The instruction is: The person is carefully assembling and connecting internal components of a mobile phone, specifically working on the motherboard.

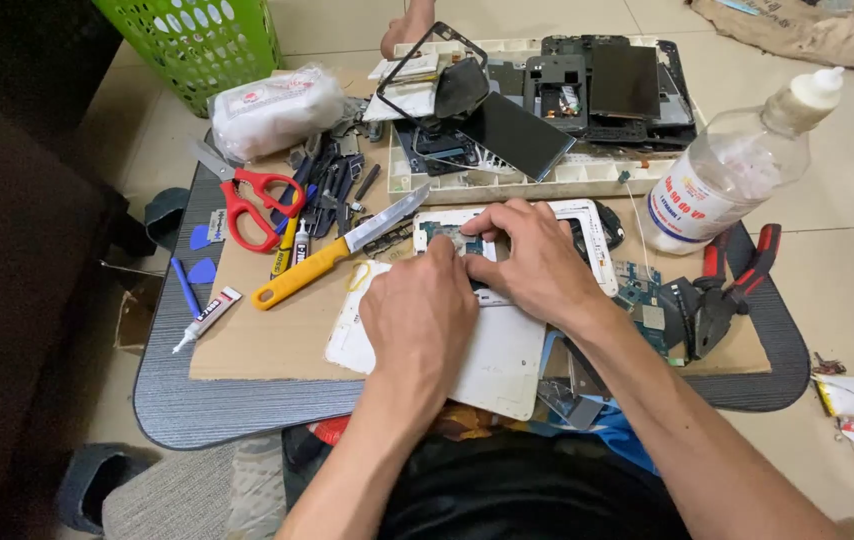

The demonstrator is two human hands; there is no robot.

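Observation:
Both my hands rest on an opened white phone frame (587, 215) that lies on a white back cover (492, 365) in the middle of a small table. My left hand (417, 315) presses down on the near left part of the frame, its fingertips by the exposed circuit board (442, 232). My right hand (537, 260) lies across the frame's middle, its fingers curled and pinching at something small near the board; what it pinches is hidden.
A yellow-handled knife (332, 260), red scissors (247, 205), a glue tube (205, 318) and small tools lie left. A white tray (547, 180) of phone parts stands behind. A clear bottle (737, 170), red-handled pliers (727, 290), loose boards right. Green basket (197, 40) on floor.

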